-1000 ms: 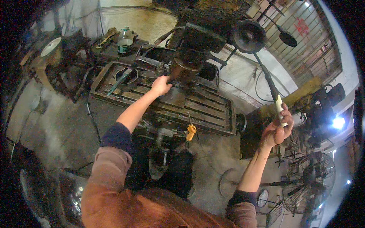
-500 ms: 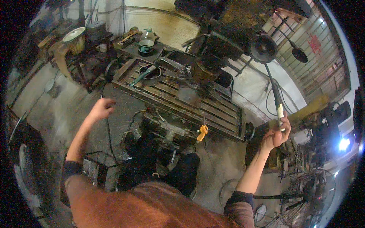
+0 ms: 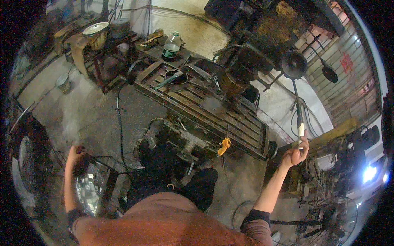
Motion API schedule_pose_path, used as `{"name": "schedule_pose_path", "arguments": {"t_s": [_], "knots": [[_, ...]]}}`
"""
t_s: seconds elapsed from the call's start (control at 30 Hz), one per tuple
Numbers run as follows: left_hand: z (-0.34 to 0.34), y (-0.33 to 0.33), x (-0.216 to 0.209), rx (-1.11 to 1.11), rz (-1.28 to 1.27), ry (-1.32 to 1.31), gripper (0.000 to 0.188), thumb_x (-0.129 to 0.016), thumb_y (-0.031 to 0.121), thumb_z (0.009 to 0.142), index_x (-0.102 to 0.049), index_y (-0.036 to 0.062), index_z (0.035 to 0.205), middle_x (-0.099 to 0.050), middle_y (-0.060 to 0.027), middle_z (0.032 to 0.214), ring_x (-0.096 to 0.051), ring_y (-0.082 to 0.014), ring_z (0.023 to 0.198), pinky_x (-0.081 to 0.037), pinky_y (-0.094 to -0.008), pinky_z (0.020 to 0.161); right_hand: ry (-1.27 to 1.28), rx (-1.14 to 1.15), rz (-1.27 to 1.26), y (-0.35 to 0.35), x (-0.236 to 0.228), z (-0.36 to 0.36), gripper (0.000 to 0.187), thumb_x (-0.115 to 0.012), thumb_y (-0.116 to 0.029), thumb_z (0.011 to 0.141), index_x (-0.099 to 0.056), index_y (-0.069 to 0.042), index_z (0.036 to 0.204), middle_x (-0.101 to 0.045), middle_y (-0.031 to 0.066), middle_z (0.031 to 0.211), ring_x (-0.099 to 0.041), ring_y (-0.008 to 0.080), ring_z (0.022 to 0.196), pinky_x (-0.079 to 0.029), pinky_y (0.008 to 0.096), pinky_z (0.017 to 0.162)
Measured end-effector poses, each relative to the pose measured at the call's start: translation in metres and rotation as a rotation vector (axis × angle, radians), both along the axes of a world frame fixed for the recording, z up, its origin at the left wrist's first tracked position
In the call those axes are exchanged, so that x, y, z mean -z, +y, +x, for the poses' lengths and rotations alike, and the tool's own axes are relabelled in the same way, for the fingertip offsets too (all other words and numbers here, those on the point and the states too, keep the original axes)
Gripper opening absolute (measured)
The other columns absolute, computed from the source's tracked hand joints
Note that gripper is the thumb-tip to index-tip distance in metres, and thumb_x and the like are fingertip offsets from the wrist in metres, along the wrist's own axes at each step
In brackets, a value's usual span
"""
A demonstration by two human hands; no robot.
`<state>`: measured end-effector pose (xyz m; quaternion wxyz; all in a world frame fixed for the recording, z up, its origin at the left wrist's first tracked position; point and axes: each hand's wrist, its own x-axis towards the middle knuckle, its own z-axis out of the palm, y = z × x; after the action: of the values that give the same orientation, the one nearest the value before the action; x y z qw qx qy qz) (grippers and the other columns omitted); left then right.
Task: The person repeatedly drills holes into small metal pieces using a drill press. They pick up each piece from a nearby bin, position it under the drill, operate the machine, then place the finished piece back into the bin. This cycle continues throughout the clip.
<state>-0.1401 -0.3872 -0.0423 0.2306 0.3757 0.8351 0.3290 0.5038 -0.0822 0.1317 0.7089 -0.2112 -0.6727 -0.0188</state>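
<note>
On the right, my right hand point(image 3: 296, 154) grips the pale sleeve point(image 3: 301, 130) at the lower end of a long dark lever point(image 3: 296, 96) that runs down from the machine. My left hand point(image 3: 76, 156) is at the lower left, beside the upper rim of an open bin point(image 3: 107, 186) with several shiny metal pieces point(image 3: 88, 189) in it. Its fingers are dark and blurred; whether anything is in them does not show. In front of me stands the machine's slotted table point(image 3: 213, 110). A brush point(image 3: 168, 80) lies across a dark round bowl point(image 3: 179, 78) on it.
A small orange-yellow thing point(image 3: 224, 146) hangs at the table's front edge. At the far end stands a clear bottle point(image 3: 171, 45) with dark green liquid. A stand with a pale bucket point(image 3: 96, 36) is further left. A black hose point(image 3: 119, 119) runs along the floor.
My left hand has swung down and left, from near the table to the bin. My right hand stays on the lever's sleeve. The view has shifted, showing more of the bin's shiny pieces.
</note>
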Motion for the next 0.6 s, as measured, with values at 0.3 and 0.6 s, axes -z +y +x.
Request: {"name": "schedule_pose_path", "arguments": {"t_s": [0.3, 0.6], "knots": [[-0.024, -0.038, 0.045, -0.158, 0.010, -0.010, 0.022, -0.058, 0.002, 0.064, -0.058, -0.0053, 0.085, -0.061, -0.0121, 0.079, -0.056, -0.0191, 0.074, -0.045, -0.0303, 0.064, 0.075, 0.036, -0.070, -0.002, 0.012, -0.009, 0.018, -0.039, 0.012, 0.058, -0.035, -0.004, 0.065, -0.053, 0.0132, 0.087, -0.039, 0.0413, 0.112, -0.024, 0.0540, 0.096], [-0.038, -0.079, 0.068, -0.054, -0.031, 0.031, 0.024, -0.062, 0.007, 0.063, -0.060, -0.0036, 0.084, -0.062, -0.0125, 0.073, -0.058, -0.0183, 0.065, -0.046, -0.0312, 0.060, -0.118, 0.273, 0.011, 0.014, -0.002, 0.032, 0.015, -0.045, 0.005, 0.067, -0.054, 0.000, 0.077, -0.058, 0.0174, 0.092, -0.053, 0.0291, 0.088, -0.041, 0.0360, 0.080]]}}
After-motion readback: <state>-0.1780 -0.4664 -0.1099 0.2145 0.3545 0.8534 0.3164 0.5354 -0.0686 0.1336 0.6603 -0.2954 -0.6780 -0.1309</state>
